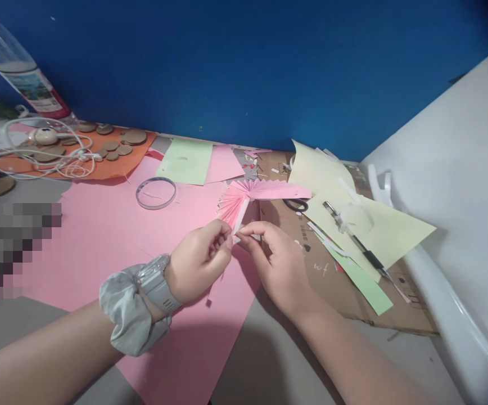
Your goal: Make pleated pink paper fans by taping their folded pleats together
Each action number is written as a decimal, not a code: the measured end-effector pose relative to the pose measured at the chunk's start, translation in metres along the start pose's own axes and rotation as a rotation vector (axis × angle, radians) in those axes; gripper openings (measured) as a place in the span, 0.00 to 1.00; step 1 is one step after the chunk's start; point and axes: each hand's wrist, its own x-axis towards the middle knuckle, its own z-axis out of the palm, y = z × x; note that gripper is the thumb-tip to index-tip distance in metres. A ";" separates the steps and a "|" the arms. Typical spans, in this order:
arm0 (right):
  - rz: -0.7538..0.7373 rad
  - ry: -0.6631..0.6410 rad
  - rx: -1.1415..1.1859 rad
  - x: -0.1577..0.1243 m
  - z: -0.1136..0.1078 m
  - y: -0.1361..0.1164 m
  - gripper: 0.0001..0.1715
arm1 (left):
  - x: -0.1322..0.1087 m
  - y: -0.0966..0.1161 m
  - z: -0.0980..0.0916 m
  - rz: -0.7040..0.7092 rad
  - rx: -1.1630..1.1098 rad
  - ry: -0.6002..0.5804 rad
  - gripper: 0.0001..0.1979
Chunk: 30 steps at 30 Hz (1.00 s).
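Observation:
A pleated pink paper fan (250, 191) is partly spread, with a white strip along one folded edge. At the near end of that strip, my left hand (204, 256) is closed in a pinch on the fan. From the other side, the thumb and forefinger of my right hand (275, 261) pinch the same end, fingertips almost touching those of my left. My fingers hide what lies exactly between them. Under my hands lies a large pink paper sheet (100, 236). A roll of clear tape (156, 193) rests on it, left of the fan.
Cardboard (324, 281) on the right bears cream paper (379, 219), a black pen (357, 244), a green paper strip (366, 284) and dark scissor handles (296, 205). At back left are a plastic bottle (28, 84), white earphones (75, 157) and cardboard discs (133, 136) on orange paper (121, 169).

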 end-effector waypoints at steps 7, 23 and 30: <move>0.082 -0.002 0.054 0.000 0.001 -0.002 0.04 | 0.001 -0.001 0.001 -0.011 0.016 0.014 0.04; -0.177 0.044 -0.081 0.004 -0.002 -0.002 0.07 | 0.002 0.002 0.001 0.021 0.131 0.009 0.05; 0.013 0.109 -0.004 0.003 0.003 -0.004 0.05 | 0.001 0.001 0.004 0.013 0.202 0.010 0.06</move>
